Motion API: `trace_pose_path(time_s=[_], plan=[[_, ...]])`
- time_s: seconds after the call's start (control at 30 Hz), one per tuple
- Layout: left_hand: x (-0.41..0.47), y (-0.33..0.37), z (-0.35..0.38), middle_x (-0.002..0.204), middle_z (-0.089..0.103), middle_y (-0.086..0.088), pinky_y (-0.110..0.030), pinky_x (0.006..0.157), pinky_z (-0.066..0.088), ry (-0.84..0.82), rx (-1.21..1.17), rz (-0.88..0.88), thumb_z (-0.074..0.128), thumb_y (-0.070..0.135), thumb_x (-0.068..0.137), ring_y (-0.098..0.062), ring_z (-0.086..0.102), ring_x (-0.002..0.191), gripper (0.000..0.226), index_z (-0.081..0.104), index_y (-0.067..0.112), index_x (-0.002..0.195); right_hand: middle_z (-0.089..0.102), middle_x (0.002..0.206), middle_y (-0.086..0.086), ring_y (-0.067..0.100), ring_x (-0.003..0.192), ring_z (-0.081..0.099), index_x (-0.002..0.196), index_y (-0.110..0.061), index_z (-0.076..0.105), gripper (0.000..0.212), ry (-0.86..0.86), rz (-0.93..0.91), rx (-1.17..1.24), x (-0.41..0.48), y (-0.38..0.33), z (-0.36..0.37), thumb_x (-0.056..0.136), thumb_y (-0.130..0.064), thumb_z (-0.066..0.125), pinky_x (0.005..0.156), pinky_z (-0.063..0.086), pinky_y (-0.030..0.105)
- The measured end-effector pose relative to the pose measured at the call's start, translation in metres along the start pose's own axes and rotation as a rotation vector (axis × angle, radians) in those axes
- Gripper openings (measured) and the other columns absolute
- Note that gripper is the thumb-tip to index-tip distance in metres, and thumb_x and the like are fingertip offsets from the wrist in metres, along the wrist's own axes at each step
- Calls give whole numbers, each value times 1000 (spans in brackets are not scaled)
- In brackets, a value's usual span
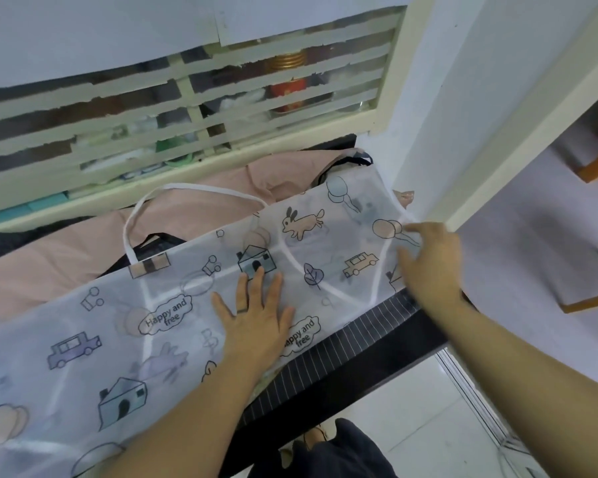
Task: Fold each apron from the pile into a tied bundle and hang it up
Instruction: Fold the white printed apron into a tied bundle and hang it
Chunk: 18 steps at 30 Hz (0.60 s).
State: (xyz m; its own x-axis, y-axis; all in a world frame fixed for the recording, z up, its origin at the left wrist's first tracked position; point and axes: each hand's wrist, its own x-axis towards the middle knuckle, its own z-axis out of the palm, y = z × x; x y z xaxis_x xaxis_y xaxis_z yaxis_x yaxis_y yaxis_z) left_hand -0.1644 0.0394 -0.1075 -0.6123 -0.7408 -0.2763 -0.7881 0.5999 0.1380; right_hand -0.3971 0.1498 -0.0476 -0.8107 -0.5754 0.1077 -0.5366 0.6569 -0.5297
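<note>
A white see-through apron (pixel 94 332) printed with houses, cars and rabbits lies folded lengthwise across the bed, its white neck loop (pixel 142 212) lying on the pink sheet. My left hand (pixel 256 315) presses flat on the apron's middle, fingers spread. My right hand (pixel 428 260) is at the apron's right end, near the wall, its fingers on the cloth edge; motion blur hides whether they pinch it. A black apron (pixel 156 243) shows from under the white one near the neck loop.
A dark pinstriped cloth (pixel 342 353) hangs over the bed's near edge. A pink sheet (pixel 49 270) covers the bed behind the apron. A louvred window (pixel 194 108) runs along the back. A white wall corner (pixel 463 167) stands right, with tiled floor (pixel 428 408) below.
</note>
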Motion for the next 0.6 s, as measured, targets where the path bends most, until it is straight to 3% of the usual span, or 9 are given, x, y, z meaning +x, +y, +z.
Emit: trace_pose_path(time_s=[0.1, 0.17, 0.2, 0.27, 0.33, 0.43, 0.53, 0.6], plan=[[-7, -4, -8, 160, 9, -5, -60, 108, -11, 76, -86, 10, -2, 58, 80, -26, 3, 148, 81, 17, 26, 152, 58, 124, 6, 26, 119, 49, 116, -17, 62, 32, -270, -523, 33, -57, -62, 34, 84, -21, 63, 105, 38, 46], [-19, -17, -12, 148, 41, -13, -66, 107, 11, 190, -87, 33, 25, 46, 86, -31, 32, 139, 65, 45, 16, 140, 46, 141, 5, 27, 134, 36, 131, -21, 51, 47, -508, -689, -19, -88, -84, 59, 88, -40, 43, 113, 23, 47], [-28, -30, -11, 141, 48, -14, -66, 106, 19, 241, -73, 14, 32, 41, 87, -30, 36, 134, 57, 50, 15, 134, 33, 152, 3, 25, 142, 23, 141, -25, 41, 60, -619, -708, -80, -99, -89, 68, 89, -51, 27, 117, 11, 46], [-54, -66, -5, 146, 43, -11, -62, 109, 16, 242, -118, -127, 29, 44, 92, -27, 30, 137, 56, 46, 17, 138, 3, 161, -1, 20, 148, -2, 151, -29, 20, 80, -746, -731, -211, -111, -85, 82, 85, -71, 3, 117, -10, 47], [-90, -108, 3, 156, 26, -6, -58, 114, 7, 192, -162, -329, 13, 54, 91, -26, 18, 144, 68, 33, 23, 148, -11, 159, -2, 22, 147, -10, 152, -30, 11, 92, -737, -805, -293, -114, -78, 91, 76, -77, -11, 113, -16, 51], [-133, -155, 11, 161, 11, -1, -51, 117, 0, 183, -144, -487, 1, 63, 83, -24, 8, 147, 78, 20, 31, 152, -22, 156, -5, 19, 146, -18, 152, -33, -1, 97, -767, -831, -426, -113, -77, 97, 68, -78, -19, 112, -18, 52], [-157, -183, 16, 161, 9, -2, -51, 117, 2, 206, -166, -593, 0, 65, 81, -26, 7, 148, 80, 17, 32, 152, -24, 156, -5, 16, 144, -22, 148, -33, -11, 101, -766, -840, -465, -116, -82, 97, 61, -81, -27, 113, -18, 51], [-169, -198, 17, 162, 0, -1, -49, 117, -6, 150, -175, -615, -1, 68, 83, -23, -3, 148, 77, 10, 35, 152, -25, 155, -4, 12, 140, -26, 144, -33, -16, 98, -763, -841, -470, -116, -81, 97, 61, -83, -27, 113, -18, 50]])
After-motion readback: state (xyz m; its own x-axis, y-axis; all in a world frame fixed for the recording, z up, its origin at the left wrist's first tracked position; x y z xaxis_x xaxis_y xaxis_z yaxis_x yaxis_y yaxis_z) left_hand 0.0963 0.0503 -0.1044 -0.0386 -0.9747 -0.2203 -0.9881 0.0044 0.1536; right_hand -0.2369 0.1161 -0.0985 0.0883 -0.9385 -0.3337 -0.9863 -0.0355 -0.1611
